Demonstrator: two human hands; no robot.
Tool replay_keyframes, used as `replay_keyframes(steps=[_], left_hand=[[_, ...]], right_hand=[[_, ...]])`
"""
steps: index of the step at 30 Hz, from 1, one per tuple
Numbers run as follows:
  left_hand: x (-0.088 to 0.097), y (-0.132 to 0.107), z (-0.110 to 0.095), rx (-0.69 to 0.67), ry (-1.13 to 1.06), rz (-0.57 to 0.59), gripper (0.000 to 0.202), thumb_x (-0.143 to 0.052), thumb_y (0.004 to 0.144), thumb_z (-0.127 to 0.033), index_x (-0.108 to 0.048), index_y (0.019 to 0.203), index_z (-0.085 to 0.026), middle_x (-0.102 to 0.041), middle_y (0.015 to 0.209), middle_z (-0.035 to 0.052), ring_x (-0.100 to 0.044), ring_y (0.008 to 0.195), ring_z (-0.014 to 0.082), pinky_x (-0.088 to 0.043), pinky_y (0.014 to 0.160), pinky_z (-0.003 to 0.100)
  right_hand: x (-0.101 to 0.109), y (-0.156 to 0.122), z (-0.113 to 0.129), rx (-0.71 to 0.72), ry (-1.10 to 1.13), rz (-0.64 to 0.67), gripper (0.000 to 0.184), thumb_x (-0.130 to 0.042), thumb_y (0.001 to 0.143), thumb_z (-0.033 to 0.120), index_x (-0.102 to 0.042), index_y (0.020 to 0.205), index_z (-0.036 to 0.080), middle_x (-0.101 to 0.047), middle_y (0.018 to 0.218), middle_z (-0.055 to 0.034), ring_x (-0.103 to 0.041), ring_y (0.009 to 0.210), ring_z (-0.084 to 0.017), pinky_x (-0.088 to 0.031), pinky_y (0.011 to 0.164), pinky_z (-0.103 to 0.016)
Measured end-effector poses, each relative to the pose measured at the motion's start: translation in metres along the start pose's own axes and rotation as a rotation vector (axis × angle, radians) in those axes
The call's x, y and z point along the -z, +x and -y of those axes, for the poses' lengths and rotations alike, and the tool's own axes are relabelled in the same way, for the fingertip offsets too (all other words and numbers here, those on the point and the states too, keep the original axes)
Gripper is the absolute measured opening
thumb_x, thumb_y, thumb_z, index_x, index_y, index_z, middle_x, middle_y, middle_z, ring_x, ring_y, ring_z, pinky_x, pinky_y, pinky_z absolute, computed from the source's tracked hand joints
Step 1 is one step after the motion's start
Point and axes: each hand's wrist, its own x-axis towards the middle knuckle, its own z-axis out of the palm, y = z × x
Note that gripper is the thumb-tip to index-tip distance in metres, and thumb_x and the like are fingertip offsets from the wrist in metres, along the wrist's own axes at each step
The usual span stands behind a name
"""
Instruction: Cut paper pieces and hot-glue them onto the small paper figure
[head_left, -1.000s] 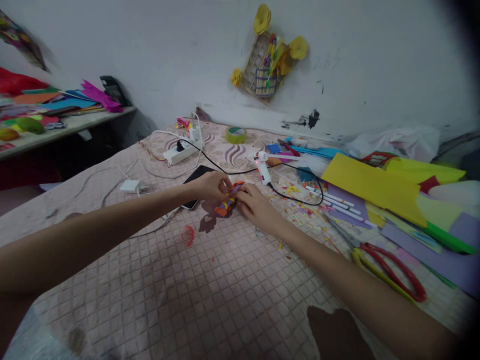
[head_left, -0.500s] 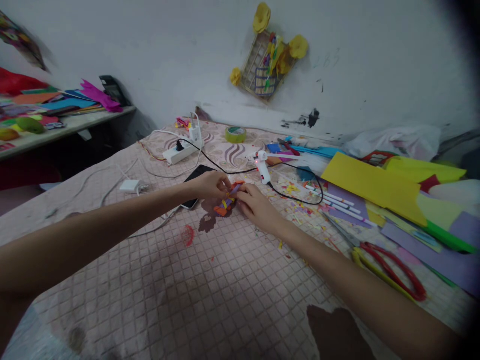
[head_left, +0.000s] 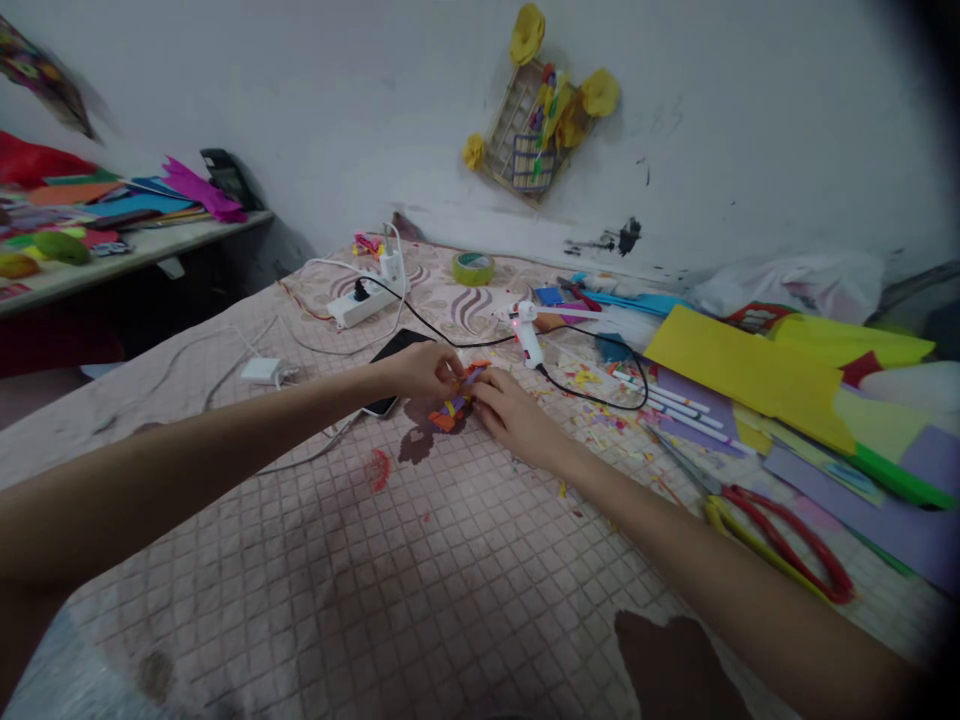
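Observation:
Both my arms stretch out over a pink quilted cloth [head_left: 420,560]. My left hand [head_left: 422,370] and my right hand [head_left: 512,412] meet at a small craft piece [head_left: 454,400] of orange, yellow and purple paper, fingers pinched on it from either side. The piece rests low, just above or on the cloth. A white glue gun [head_left: 526,336] with a red light lies just beyond my right hand, its black cord [head_left: 592,400] looping to the right. A black phone [head_left: 394,352] lies behind my left hand.
Red and yellow scissors [head_left: 780,540] lie at the right, beside yellow, green and purple paper sheets [head_left: 750,370]. A power strip [head_left: 358,305], a white charger [head_left: 262,371], a tape roll [head_left: 472,267] and white sticks [head_left: 675,405] lie further back. A shelf [head_left: 112,250] stands at the left.

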Motion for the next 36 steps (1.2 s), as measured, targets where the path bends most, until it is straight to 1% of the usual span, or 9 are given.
replay_keyframes(steps=[4, 7, 11, 14, 18, 23, 28, 32, 36], left_hand=[[-0.002, 0.002, 0.001, 0.005, 0.006, -0.018, 0.031, -0.057, 0.064, -0.017, -0.061, 0.094, -0.012, -0.069, 0.075, 0.0049, -0.059, 0.064, 0.0134, -0.038, 0.053, 0.021], [-0.001, 0.001, -0.002, 0.016, 0.024, -0.01, 0.033, -0.055, 0.063, -0.015, -0.061, 0.095, -0.012, -0.069, 0.076, 0.0048, -0.06, 0.064, 0.0137, -0.038, 0.053, 0.021], [0.001, -0.001, -0.005, 0.023, 0.036, -0.004, 0.035, -0.053, 0.062, -0.012, -0.061, 0.095, -0.012, -0.069, 0.078, 0.0049, -0.06, 0.066, 0.0139, -0.038, 0.054, 0.02], [0.002, -0.001, -0.004, 0.009, 0.029, 0.001, 0.033, -0.054, 0.062, -0.014, -0.061, 0.094, -0.012, -0.069, 0.078, 0.005, -0.06, 0.067, 0.0143, -0.038, 0.054, 0.02], [0.001, -0.001, -0.003, -0.001, 0.021, -0.021, 0.031, -0.054, 0.062, -0.014, -0.062, 0.092, -0.012, -0.068, 0.072, 0.0031, -0.059, 0.063, 0.0127, -0.038, 0.054, 0.02], [0.0, -0.001, -0.002, -0.004, 0.011, -0.025, 0.031, -0.054, 0.063, -0.015, -0.061, 0.093, -0.012, -0.069, 0.074, 0.004, -0.059, 0.064, 0.0129, -0.038, 0.055, 0.02], [-0.004, -0.003, -0.003, -0.005, 0.047, -0.068, 0.031, -0.053, 0.064, -0.014, -0.061, 0.094, -0.012, -0.068, 0.073, 0.0039, -0.059, 0.065, 0.0134, -0.039, 0.056, 0.021], [-0.01, -0.007, -0.003, -0.019, 0.076, -0.143, 0.03, -0.053, 0.066, -0.018, -0.06, 0.094, -0.013, -0.067, 0.075, 0.0049, -0.059, 0.066, 0.0138, -0.04, 0.057, 0.022], [-0.016, -0.011, -0.005, -0.011, 0.072, -0.187, 0.03, -0.05, 0.068, -0.016, -0.059, 0.097, -0.014, -0.067, 0.075, 0.0047, -0.059, 0.065, 0.013, -0.039, 0.056, 0.022]], right_hand=[[0.0, 0.002, 0.0, -0.007, 0.008, -0.005, 0.023, -0.043, 0.084, 0.006, -0.054, 0.097, 0.02, -0.051, 0.104, -0.0084, -0.047, 0.101, -0.021, -0.041, 0.088, -0.038], [0.0, 0.004, 0.002, -0.018, 0.021, -0.014, 0.02, -0.044, 0.084, 0.006, -0.054, 0.091, 0.021, -0.05, 0.1, -0.0072, -0.047, 0.098, -0.02, -0.041, 0.087, -0.037], [0.0, 0.006, 0.005, -0.036, 0.024, -0.01, 0.017, -0.044, 0.083, 0.006, -0.053, 0.086, 0.02, -0.049, 0.098, -0.0072, -0.046, 0.097, -0.02, -0.041, 0.086, -0.036], [0.0, 0.006, 0.006, -0.043, 0.028, -0.008, 0.017, -0.043, 0.083, 0.005, -0.052, 0.086, 0.019, -0.049, 0.097, -0.0073, -0.046, 0.095, -0.019, -0.041, 0.085, -0.036], [0.0, 0.006, 0.006, -0.046, 0.043, -0.012, 0.018, -0.044, 0.082, 0.005, -0.052, 0.087, 0.02, -0.048, 0.096, -0.0065, -0.046, 0.095, -0.019, -0.041, 0.085, -0.036], [0.0, 0.006, 0.004, -0.037, 0.044, -0.014, 0.018, -0.043, 0.082, 0.005, -0.053, 0.088, 0.02, -0.049, 0.097, -0.0066, -0.046, 0.095, -0.02, -0.041, 0.085, -0.036], [0.0, 0.002, 0.003, -0.012, 0.017, -0.003, 0.019, -0.042, 0.084, 0.007, -0.055, 0.092, 0.02, -0.05, 0.099, -0.0079, -0.047, 0.097, -0.02, -0.042, 0.085, -0.037], [0.0, -0.001, -0.001, 0.02, 0.016, -0.004, 0.023, -0.042, 0.084, 0.006, -0.055, 0.096, 0.02, -0.051, 0.104, -0.0084, -0.047, 0.1, -0.021, -0.042, 0.086, -0.037], [0.004, 0.002, -0.007, -0.034, 0.018, -0.118, 0.024, -0.044, 0.083, 0.006, -0.055, 0.1, 0.02, -0.053, 0.1, -0.0076, -0.049, 0.098, -0.02, -0.042, 0.086, -0.036]])
